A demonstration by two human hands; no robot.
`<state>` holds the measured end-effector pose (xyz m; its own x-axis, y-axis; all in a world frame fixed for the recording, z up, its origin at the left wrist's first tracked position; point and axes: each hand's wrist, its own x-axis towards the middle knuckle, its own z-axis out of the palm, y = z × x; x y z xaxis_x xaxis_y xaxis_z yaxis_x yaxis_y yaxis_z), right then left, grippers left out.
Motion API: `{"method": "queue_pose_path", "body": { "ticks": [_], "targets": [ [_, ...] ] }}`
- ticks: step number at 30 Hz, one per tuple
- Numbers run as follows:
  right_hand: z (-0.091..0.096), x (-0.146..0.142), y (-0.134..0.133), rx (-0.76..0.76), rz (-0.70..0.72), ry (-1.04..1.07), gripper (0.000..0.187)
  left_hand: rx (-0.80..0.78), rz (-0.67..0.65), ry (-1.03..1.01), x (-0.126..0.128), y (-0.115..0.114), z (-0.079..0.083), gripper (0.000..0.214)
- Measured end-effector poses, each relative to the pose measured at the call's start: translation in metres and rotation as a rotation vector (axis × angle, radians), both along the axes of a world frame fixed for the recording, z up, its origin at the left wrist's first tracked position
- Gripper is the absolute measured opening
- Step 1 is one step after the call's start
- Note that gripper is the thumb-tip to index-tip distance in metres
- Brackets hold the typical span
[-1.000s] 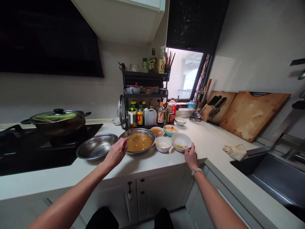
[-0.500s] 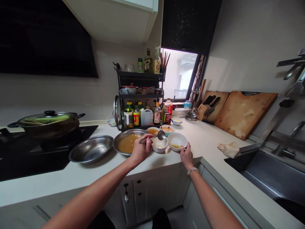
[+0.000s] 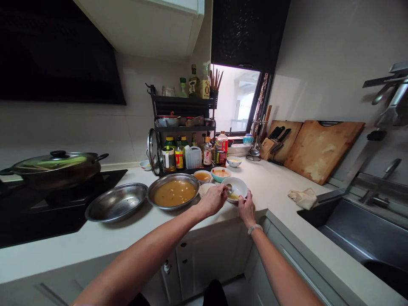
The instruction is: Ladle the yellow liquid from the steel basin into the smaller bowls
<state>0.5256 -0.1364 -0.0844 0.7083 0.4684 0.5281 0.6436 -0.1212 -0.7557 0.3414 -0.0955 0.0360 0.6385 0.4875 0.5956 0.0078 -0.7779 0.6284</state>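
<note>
At the front edge of the pale counter (image 3: 280, 187), a round white ceramic bowl (image 3: 239, 185) sits just right of a wide steel basin of brown broth (image 3: 174, 192). The right hand (image 3: 246, 208) pinches the bowl's near rim, thumb and fingers closed on it. The left hand (image 3: 214, 199) is closed around the handle of a small metal spoon (image 3: 228, 189), whose scoop dips inside the bowl, where a little yellowish liquid lies. The bowl looks stiff, glazed and probably slick — breakable if knocked, and light with so little in it; the near rim seems the surest hold. The spoon looks rigid and light, best held by its handle. An empty steel basin (image 3: 116, 202) lies further left.
</note>
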Motion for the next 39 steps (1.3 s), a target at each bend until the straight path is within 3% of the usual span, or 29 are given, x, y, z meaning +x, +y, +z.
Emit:
{"method": "queue_pose_path", "body": {
  "ticks": [6,10,15,17,29,35,39],
  "targets": [
    [-0.001,0.000,-0.001,0.016,0.003,-0.013,0.062,-0.199,0.034,0.015,0.015,0.003,0.002,0.010],
    [-0.001,0.000,-0.001,0.013,0.005,-0.013,0.063,-0.477,0.106,-0.014,0.024,0.007,0.004,0.013],
    [0.001,-0.001,-0.001,0.010,-0.007,-0.020,0.062,-0.890,0.232,-0.249,0.029,0.025,-0.003,0.014],
    [0.002,-0.002,-0.002,0.008,-0.005,-0.017,0.062,-0.968,0.240,-0.299,0.027,0.031,-0.006,0.015],
    [0.003,-0.002,-0.002,-0.008,-0.002,0.000,0.065,-0.975,0.191,-0.416,-0.009,0.028,0.013,0.017],
    [0.000,0.000,-0.001,0.000,-0.003,-0.006,0.065,-0.914,0.214,-0.487,-0.050,0.036,0.027,0.016],
    [-0.001,0.001,0.000,0.021,-0.007,-0.007,0.065,-0.845,0.288,-0.547,-0.084,0.051,0.027,0.014]
  ]
}}
